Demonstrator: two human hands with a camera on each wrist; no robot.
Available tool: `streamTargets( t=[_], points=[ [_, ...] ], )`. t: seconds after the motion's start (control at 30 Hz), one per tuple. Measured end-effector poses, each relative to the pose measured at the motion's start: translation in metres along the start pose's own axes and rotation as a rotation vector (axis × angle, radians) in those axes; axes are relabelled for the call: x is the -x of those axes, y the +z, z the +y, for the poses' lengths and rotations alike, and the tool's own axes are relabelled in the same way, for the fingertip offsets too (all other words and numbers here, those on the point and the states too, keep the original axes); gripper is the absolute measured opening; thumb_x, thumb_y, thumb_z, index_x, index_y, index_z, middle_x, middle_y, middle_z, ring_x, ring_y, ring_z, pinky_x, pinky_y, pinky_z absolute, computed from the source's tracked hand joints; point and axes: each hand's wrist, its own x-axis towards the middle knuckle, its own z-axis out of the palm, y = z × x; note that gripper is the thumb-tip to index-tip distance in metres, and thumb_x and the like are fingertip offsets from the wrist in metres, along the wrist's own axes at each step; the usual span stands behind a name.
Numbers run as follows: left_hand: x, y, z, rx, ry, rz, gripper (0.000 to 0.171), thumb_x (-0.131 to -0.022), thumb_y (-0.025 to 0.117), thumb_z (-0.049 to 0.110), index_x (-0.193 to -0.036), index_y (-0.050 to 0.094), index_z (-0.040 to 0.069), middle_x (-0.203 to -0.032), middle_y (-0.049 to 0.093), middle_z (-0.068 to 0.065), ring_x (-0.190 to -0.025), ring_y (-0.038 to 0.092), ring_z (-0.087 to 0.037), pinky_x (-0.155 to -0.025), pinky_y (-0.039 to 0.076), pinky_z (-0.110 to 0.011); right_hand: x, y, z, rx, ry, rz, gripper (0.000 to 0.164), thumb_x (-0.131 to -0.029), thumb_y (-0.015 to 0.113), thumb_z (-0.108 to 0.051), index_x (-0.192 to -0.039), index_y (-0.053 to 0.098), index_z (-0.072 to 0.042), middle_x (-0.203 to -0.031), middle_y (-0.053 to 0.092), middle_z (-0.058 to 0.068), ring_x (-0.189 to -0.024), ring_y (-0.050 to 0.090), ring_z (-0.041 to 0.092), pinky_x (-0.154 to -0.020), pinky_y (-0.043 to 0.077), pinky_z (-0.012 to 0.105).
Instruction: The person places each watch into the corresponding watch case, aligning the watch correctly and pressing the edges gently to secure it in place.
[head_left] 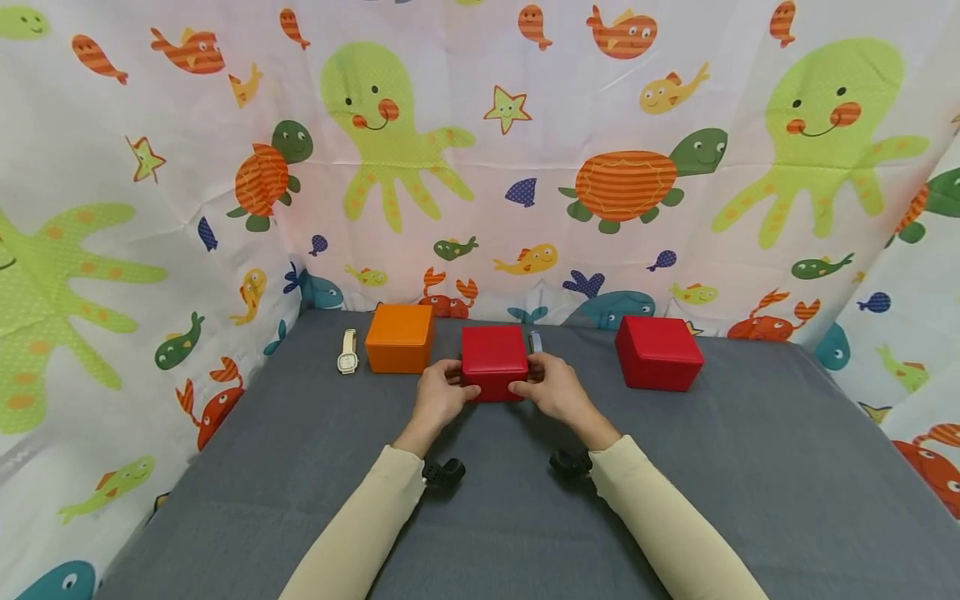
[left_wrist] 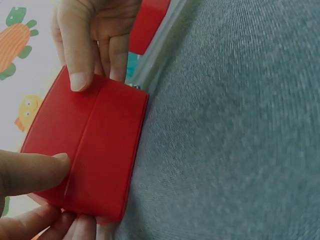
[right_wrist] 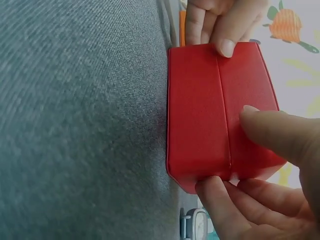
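A closed red box (head_left: 494, 354), with a seam between lid and base, sits on the grey cloth between both hands. My left hand (head_left: 438, 395) grips its left side, thumb on the front face by the seam (left_wrist: 72, 165) and fingers against the side. From the right, my right hand (head_left: 557, 390) holds it the same way, its thumb (right_wrist: 260, 122) on the lid's front. Just behind the right fingers lies a wristwatch with a grey strap (head_left: 535, 342), partly hidden; its dial (right_wrist: 200, 225) shows in the right wrist view.
Left of the held box stands an orange box (head_left: 401, 338), with a gold wristwatch (head_left: 348, 352) beside it. Another red box (head_left: 658, 353) stands to the right. A curtain printed with sea animals (head_left: 450, 125) hangs along the back and sides of the grey table (head_left: 502, 533).
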Motion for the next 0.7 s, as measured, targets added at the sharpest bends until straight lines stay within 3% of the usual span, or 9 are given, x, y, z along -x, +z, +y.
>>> streamTargets(
  t=[0.43,0.7],
  points=[
    [-0.0014,0.0015,-0.0074,0.029,0.01,0.013,0.049,-0.074,0.08,0.004,-0.119,0.061,-0.004,-0.11,0.066,-0.017,-0.098,0.065,-0.028,-0.083,0.054,-0.037,0.0067,0.0016,-0.0014,-0.022,-0.039,0.053,0.05,-0.087,0.071,-0.029,-0.125,0.052,-0.004,-0.112,0.066,0.013,-0.095,0.065,0.023,-0.076,0.055,0.037],
    [-0.0016,0.0029,-0.01,-0.006,0.019,0.038,0.047,-0.076,0.081,0.011,-0.117,0.063,-0.002,-0.109,0.067,-0.015,-0.095,0.065,-0.026,-0.084,0.054,-0.037,0.0069,0.0035,-0.0012,-0.02,-0.028,0.073,0.052,-0.088,0.069,-0.034,-0.128,0.047,-0.009,-0.108,0.068,0.011,-0.09,0.066,0.021,-0.073,0.054,0.037]
  ],
)
